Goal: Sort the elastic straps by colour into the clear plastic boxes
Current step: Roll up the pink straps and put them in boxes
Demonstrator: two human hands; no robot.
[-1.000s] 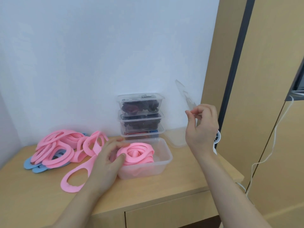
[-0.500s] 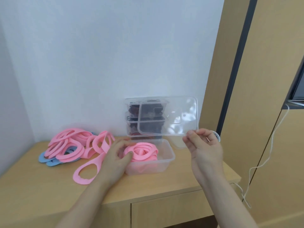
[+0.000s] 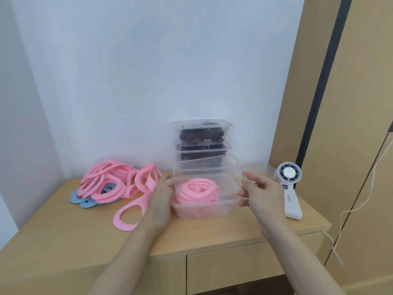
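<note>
Resting on the wooden desk (image 3: 63, 235), the clear plastic box (image 3: 204, 209) holds coiled pink straps (image 3: 196, 189) — its long axis running left to right. The right hand (image 3: 262, 193) pinches a thin transparent lid (image 3: 212, 175) tilted over it; the left hand (image 3: 161, 196) presses the box's left end, fingers curved. More flat pink and blue loops (image 3: 106, 184) lie heaped at left — smooth, oval.

I can read one label only: "MINISO", I think, running down the white plastic handheld fan's (image 3: 290, 193) handle.
</note>
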